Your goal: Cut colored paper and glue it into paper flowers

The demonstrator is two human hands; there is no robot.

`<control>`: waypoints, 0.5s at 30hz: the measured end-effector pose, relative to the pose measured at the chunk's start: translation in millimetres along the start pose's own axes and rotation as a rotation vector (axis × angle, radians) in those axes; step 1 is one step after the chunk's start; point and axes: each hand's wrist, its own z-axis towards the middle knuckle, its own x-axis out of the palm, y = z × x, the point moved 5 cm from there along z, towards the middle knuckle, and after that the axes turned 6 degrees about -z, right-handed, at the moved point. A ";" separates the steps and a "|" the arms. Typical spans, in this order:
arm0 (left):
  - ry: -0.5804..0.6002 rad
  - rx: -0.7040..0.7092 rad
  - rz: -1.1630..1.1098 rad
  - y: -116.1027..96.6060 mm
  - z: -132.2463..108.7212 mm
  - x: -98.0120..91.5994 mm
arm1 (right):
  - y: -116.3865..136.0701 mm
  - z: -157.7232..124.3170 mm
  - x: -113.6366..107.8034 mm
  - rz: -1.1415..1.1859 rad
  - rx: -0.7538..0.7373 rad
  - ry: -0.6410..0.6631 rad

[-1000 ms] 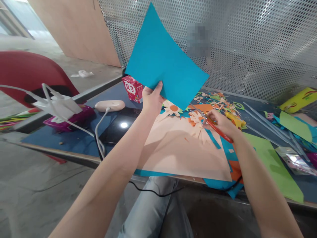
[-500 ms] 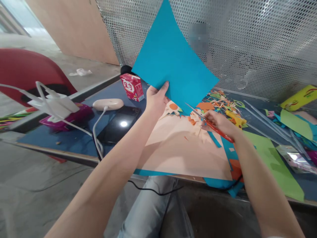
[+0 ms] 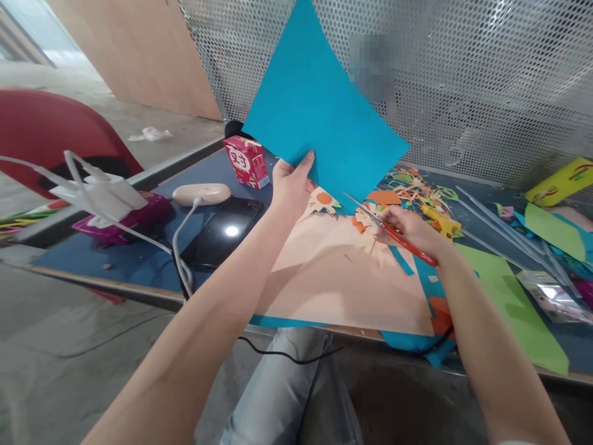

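My left hand pinches the lower left edge of a large blue sheet of paper, thumb on the near face, and holds it up off the table. In my right hand is a pair of scissors with red handles. Their blades point up and left, close to the sheet's bottom corner; whether they touch the paper I cannot tell. Underneath lies a wide peach sheet of paper. Paper flowers rest at its far edge, among them a peach one with an orange centre.
Paper scraps are heaped behind my right hand. Green paper lies to the right. At left are a black phone, a pale oval device on a white cable, a red drink carton and a purple object under white plugs.
The blue sheet has shifted very slightly up and left in view. Both hands keep their grips, and the scissors stay by the sheet's lower corner.
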 end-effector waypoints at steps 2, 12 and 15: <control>-0.003 -0.013 0.005 0.5 -0.6 0.5 | -0.7 0.2 0.4 0.000 -0.002 -0.001; 0.000 -0.029 0.009 -1.0 -1.6 1.2 | 3.2 -1.0 -0.1 -0.043 0.005 -0.008; -0.009 -0.021 0.019 -1.6 -1.6 0.6 | 3.5 -1.2 -0.1 -0.066 0.017 -0.009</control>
